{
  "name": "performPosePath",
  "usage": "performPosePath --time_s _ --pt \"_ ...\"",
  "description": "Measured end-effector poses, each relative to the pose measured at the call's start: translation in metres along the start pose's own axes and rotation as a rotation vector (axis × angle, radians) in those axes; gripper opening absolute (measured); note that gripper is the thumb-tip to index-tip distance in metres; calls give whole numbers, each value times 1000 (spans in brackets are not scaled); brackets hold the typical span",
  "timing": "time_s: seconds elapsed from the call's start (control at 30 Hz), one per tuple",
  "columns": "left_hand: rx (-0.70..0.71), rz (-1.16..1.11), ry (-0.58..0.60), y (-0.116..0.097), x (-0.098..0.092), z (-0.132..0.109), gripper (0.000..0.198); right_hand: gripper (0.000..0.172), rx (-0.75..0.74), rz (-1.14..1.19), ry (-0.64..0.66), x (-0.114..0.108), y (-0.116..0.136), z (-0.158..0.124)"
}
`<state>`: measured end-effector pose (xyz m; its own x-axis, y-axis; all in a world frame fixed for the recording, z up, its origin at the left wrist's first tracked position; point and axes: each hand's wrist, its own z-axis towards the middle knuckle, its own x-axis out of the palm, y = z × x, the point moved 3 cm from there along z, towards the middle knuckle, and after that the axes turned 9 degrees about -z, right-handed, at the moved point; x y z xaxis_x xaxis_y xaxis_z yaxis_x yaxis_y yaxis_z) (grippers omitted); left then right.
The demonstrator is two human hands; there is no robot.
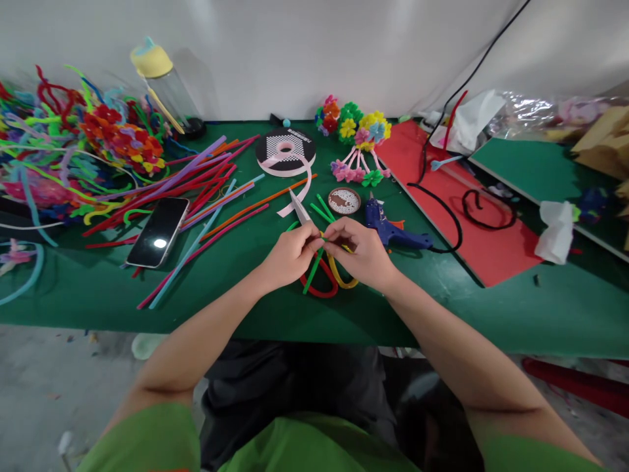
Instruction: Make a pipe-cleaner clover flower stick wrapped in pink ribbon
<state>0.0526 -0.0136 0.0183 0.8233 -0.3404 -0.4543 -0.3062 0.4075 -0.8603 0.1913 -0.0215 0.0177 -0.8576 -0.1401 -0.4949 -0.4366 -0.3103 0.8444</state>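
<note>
My left hand and my right hand meet over the green table, both pinched on a green pipe cleaner. Scissors stick up from my left hand, blades pointing away from me. Under my hands lie a red loop and a yellow loop of pipe cleaner. More green stems lie just beyond my fingers.
A phone lies left, beside long loose pipe cleaners and a colourful heap. A ribbon spool, a bead tin, a pipe-cleaner flower bunch, a blue glue gun, a red board and a bottle surround my hands.
</note>
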Motion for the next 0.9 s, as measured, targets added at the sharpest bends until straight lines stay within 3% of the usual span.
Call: performPosePath --time_s 0.33,0.9 --pt "161 103 -60 -4 2 -3 11 7 26 30 -33 -2 0 -2" --pt "189 167 -100 -3 0 -3 11 8 -12 59 -153 -1 0 -6"
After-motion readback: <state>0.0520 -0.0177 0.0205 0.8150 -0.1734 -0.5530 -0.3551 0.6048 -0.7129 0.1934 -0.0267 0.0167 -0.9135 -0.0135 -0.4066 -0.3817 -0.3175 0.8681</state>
